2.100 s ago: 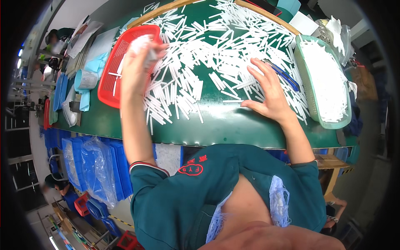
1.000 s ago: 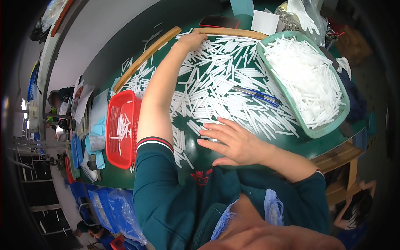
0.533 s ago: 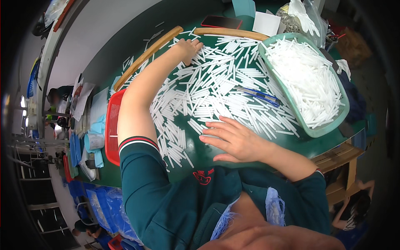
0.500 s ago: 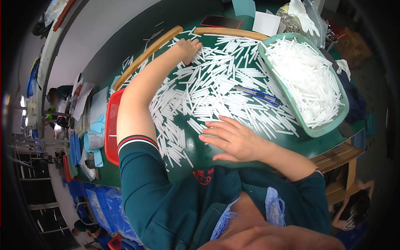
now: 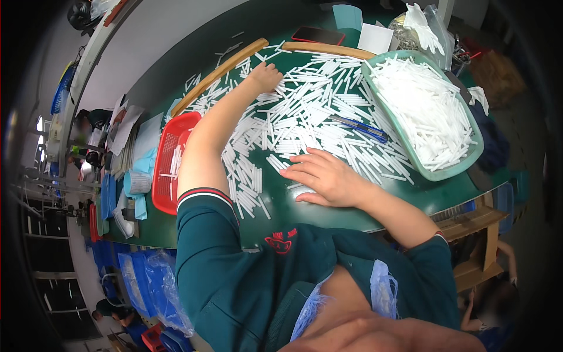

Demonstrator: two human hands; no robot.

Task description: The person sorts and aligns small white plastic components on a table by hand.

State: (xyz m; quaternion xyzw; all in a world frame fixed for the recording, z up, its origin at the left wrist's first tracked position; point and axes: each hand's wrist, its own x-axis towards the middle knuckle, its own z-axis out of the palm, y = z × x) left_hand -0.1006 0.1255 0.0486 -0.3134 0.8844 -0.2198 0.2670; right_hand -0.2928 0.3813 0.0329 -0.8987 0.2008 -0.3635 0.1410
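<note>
1. Bench [image 5: 158, 230]: green top, strewn with loose white sticks [image 5: 293, 134], lying at many angles, thickest across the middle.
2. Left grip [image 5: 267, 77]: arm stretched to far part of the scatter, fingers curled down among sticks; cannot tell whether it grasps any.
3. Right grip [image 5: 325, 179]: released, palm down, fingers spread at near edge of the scatter.
4. Red basket [image 5: 175, 135]: left side, partly covered by left arm; a few sticks inside.
5. Green basket [image 5: 438, 174]: right side, heaped with sticks.
6. Blue cutter knife [image 5: 366, 128]: lies among sticks, near green basket.
7. Two wooden strips [image 5: 220, 76]: end to end along the far side, small gap between.
8. Dark phone [image 5: 318, 36]: beyond the right-hand strip.
</note>
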